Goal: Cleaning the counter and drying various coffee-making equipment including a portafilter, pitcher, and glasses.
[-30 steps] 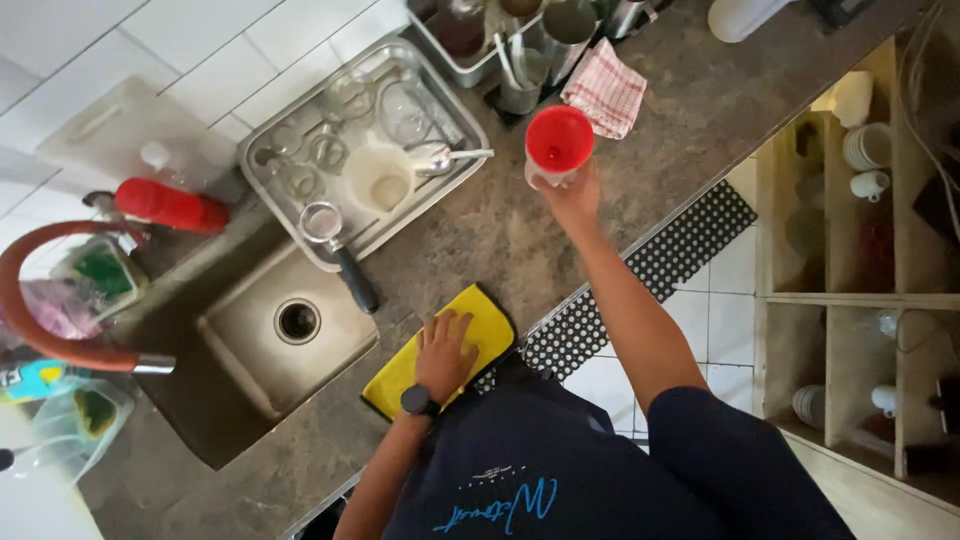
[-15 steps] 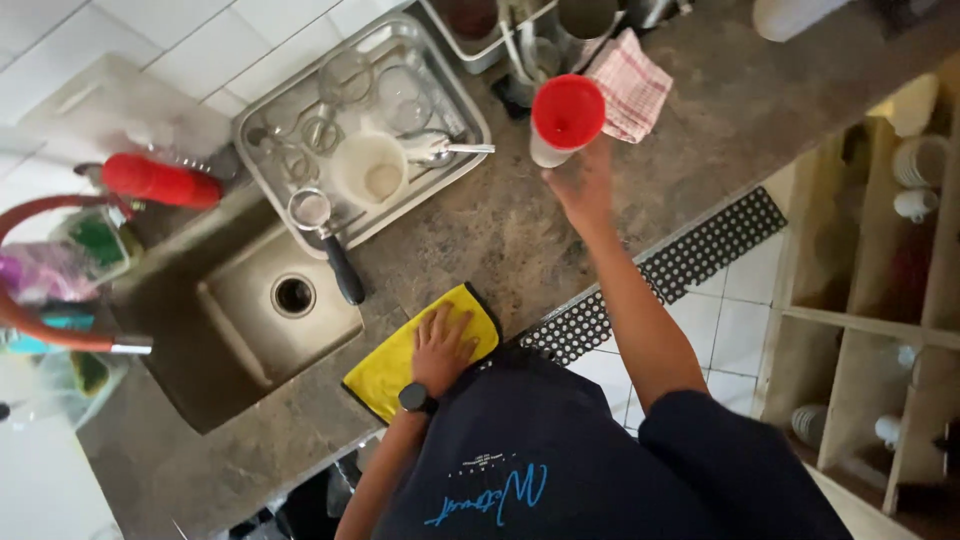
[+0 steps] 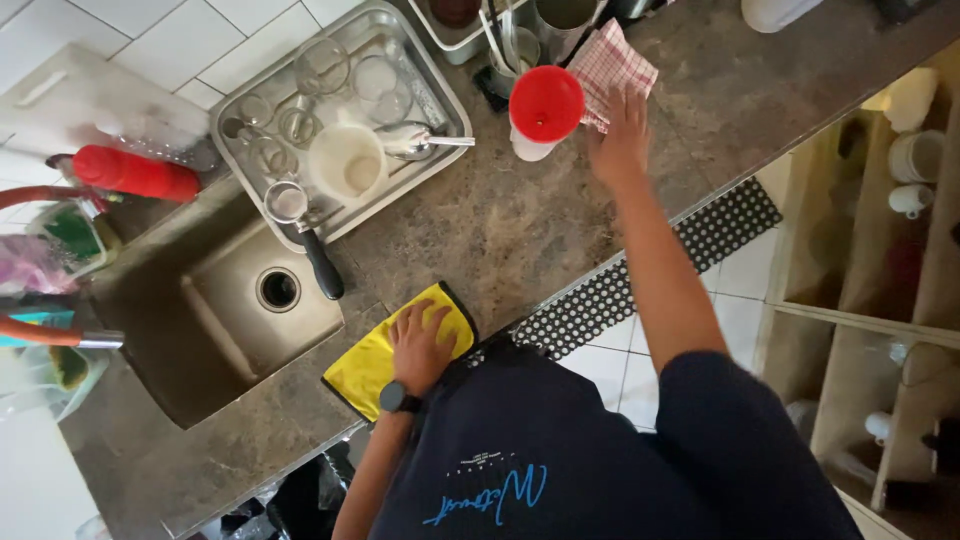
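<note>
The yellow cloth point(image 3: 385, 355) lies flat at the worktop point(image 3: 500, 230) edge beside the sink point(image 3: 215, 320), its long axis slanting up to the right. The left hand point(image 3: 420, 345) presses on it, fingers spread and flat. The right hand point(image 3: 620, 135) is open, fingers loosely splayed, apparently touching the checked towel point(image 3: 615, 65), just beside the upright red-lidded cup point(image 3: 545, 108).

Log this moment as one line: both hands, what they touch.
left hand: flat on yellow cloth | right hand: on checked cloth, beside red-lidded container | counter
</note>
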